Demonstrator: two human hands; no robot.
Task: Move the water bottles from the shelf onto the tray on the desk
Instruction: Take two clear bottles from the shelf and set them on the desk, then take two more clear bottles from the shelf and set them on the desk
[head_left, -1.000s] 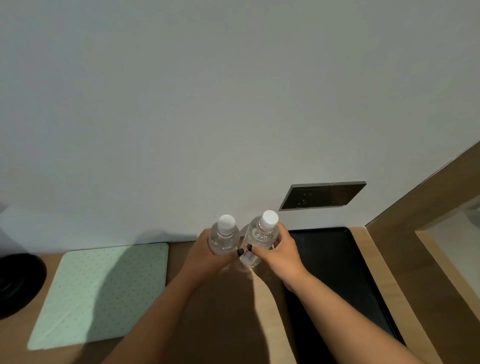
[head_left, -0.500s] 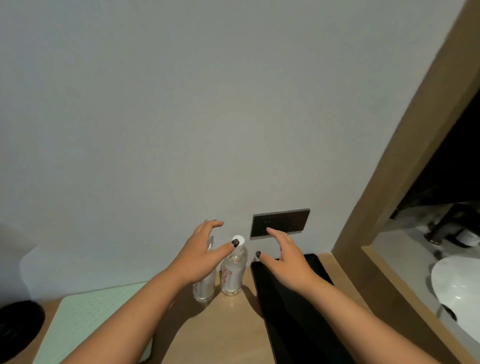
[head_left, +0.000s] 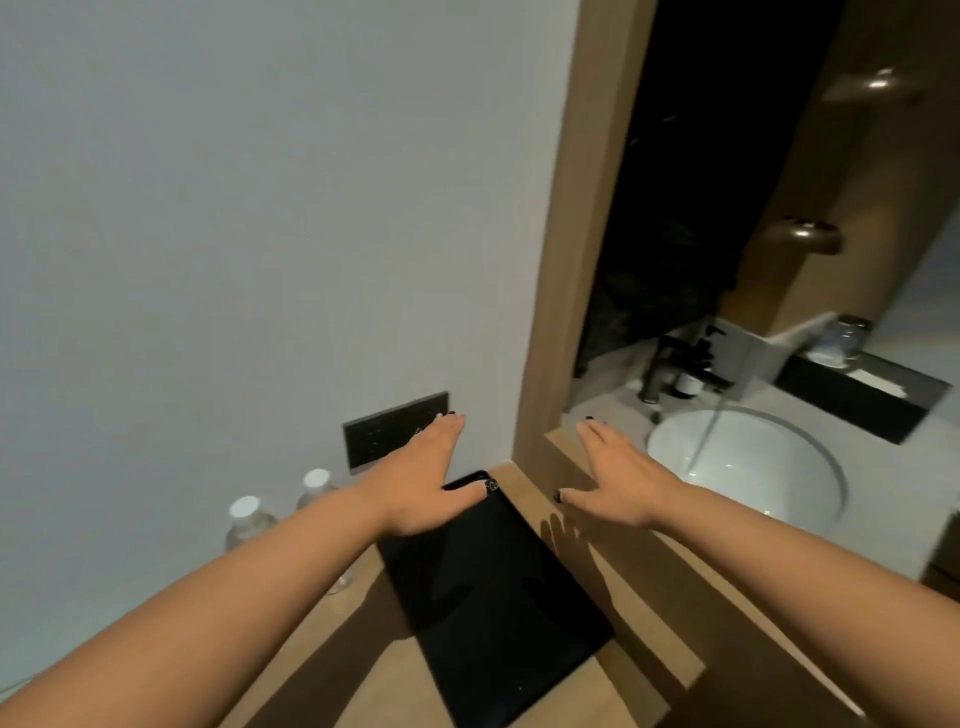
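Both hands have let go of the two bottles, which stand on the desk at the tray's nine o'clock (off it). Left hand and right hand: grip released, fingers straight, reaching toward twelve o'clock.

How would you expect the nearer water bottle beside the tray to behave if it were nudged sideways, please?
The nearer water bottle stands tall and narrow, so it would probably tip rather than slide. Its clear plastic looks smooth, perhaps slippery. It stands near the second bottle, so it might knock that.
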